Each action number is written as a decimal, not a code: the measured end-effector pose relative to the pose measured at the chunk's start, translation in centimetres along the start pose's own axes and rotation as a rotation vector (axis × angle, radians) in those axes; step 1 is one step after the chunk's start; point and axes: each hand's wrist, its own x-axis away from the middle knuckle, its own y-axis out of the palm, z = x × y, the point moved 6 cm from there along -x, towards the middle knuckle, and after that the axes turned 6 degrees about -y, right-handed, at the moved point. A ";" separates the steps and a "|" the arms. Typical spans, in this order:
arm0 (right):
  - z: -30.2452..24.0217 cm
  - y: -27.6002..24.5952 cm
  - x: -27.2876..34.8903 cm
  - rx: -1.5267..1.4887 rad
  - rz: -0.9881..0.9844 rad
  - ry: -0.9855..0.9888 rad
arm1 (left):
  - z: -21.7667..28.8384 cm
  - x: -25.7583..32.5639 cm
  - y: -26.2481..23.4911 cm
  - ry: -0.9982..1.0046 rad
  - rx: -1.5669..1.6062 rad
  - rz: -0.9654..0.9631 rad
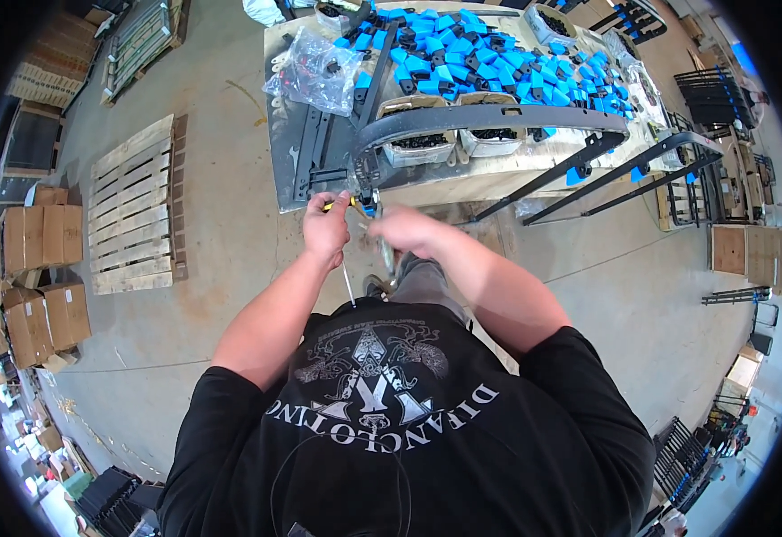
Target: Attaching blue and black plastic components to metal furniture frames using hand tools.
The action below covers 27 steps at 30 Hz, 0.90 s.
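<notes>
The person stands at the near edge of a workbench (301, 134), both hands raised to the lower end of a curved dark metal bar (489, 118) that arcs across the bench from nine o'clock over to three. The left hand (326, 228) is closed in a fist around a slim tool with a yellow handle (330, 206); only a sliver of yellow shows past the knuckles, at the twelve o'clock side of the fist. The fingers are curled tight, with no gap between them. A thin light cord (348, 285) hangs from this hand toward six o'clock.

The right hand (406, 228) sits just at three o'clock of the left, blurred. Its fingers seem drawn together near a small blue piece (368, 208) at the bar's end, but I cannot tell whether they pinch it or only rest beside it.

Farther up the bench, at twelve o'clock, lies a heap of blue plastic caps (489, 58). At eleven o'clock of the hands sits a clear bag of small parts (312, 67). Two open boxes of dark hardware (458, 141) stand just beyond the bar. At nine o'clock, well apart on the floor, lies a wooden pallet (136, 210).
</notes>
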 end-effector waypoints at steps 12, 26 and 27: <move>2.6 -0.5 -3.3 0.705 0.458 -0.203 | -0.4 -0.1 0.2 -0.033 -0.014 -0.051; -1.6 0.5 1.8 -0.190 -0.073 0.036 | -0.4 -0.6 -0.3 -0.008 0.037 -0.055; -0.2 0.8 0.8 -0.210 -0.081 0.001 | -0.5 -0.4 -0.4 -0.011 0.038 -0.055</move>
